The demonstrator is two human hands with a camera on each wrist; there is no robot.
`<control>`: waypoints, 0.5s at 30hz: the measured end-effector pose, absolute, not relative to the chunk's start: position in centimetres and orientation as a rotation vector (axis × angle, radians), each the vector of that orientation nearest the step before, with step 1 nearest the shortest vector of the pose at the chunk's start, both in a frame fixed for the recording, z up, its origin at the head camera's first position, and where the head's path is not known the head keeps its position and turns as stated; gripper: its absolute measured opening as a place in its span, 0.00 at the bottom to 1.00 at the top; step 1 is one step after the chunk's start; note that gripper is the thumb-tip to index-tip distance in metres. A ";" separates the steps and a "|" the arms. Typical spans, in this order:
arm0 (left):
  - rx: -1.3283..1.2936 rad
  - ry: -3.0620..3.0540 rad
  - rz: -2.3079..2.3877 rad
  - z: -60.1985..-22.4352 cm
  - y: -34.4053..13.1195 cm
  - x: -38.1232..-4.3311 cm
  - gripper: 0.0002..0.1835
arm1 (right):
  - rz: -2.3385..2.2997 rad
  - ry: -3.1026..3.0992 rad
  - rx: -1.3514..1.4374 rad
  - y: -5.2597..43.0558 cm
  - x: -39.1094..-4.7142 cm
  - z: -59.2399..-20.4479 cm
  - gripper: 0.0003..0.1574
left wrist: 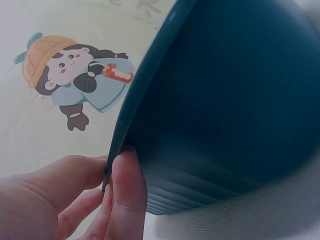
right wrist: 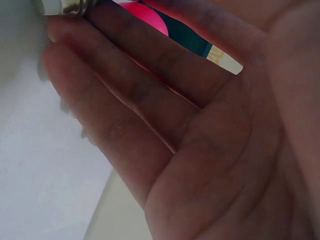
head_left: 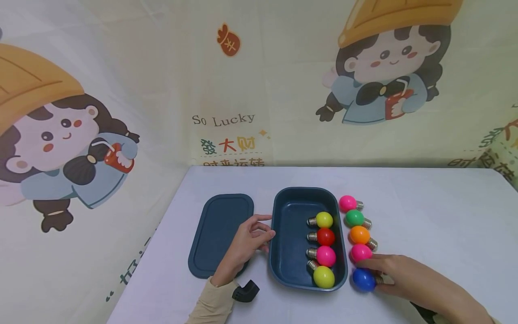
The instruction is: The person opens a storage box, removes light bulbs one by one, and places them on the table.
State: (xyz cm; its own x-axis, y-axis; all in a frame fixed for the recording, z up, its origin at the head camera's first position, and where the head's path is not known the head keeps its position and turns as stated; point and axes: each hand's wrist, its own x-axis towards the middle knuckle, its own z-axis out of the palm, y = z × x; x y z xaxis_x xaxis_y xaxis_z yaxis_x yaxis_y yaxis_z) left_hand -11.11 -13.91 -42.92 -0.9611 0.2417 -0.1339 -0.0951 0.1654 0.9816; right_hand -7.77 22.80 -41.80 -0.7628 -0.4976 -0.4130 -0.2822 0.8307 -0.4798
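Your left hand pinched the left rim of the dark blue tray, thumb on one side, fingers on the other. Your right hand had a finger and thumb to either side of the glossy blue bulb, at the near end of the row right of the tray; whether they gripped it, I couldn't tell. A pink bulb lay just beyond it. Along the smooth, round-cornered tray's right side lay four round bulbs, ridged metal bases pointing roughly left. A flat lid lay farther left.
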 end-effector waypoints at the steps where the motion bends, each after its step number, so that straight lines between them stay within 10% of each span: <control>1: 0.144 2.183 1.872 -42.9 -13.9 -11.1 0.27 | -0.527 2.477 -0.566 22.8 -7.8 -41.8 0.33; 15: 0.143 2.186 1.875 -42.8 -13.9 -11.0 0.26 | -0.500 2.490 -0.535 22.9 -7.8 -41.9 0.31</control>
